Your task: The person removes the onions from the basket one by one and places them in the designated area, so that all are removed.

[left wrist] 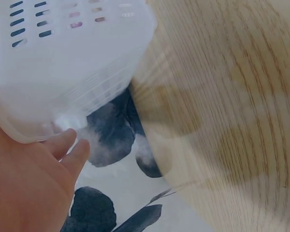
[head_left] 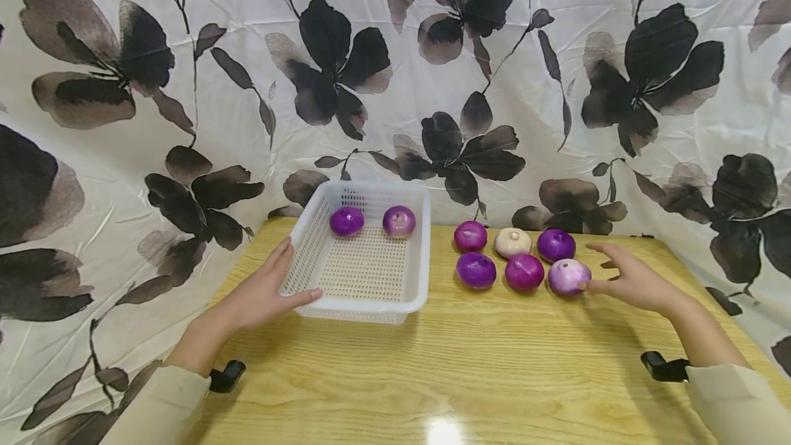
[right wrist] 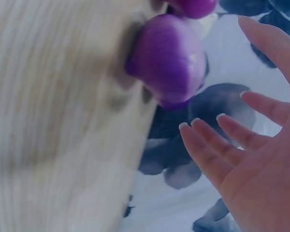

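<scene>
I see left grip (head_left: 266,294) flat against the basket (head_left: 364,304) near the desk's (head_left: 494,376) left edge, right grip (head_left: 630,280) released beside the pale onion (head_left: 568,276); a sloppy grab could roll it into neighbours.

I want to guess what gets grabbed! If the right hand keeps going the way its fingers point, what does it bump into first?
Probably the pale purple onion at the right end of the front row. The right hand is open, its thumb almost at that onion already; whether they touch is unclear.
</scene>
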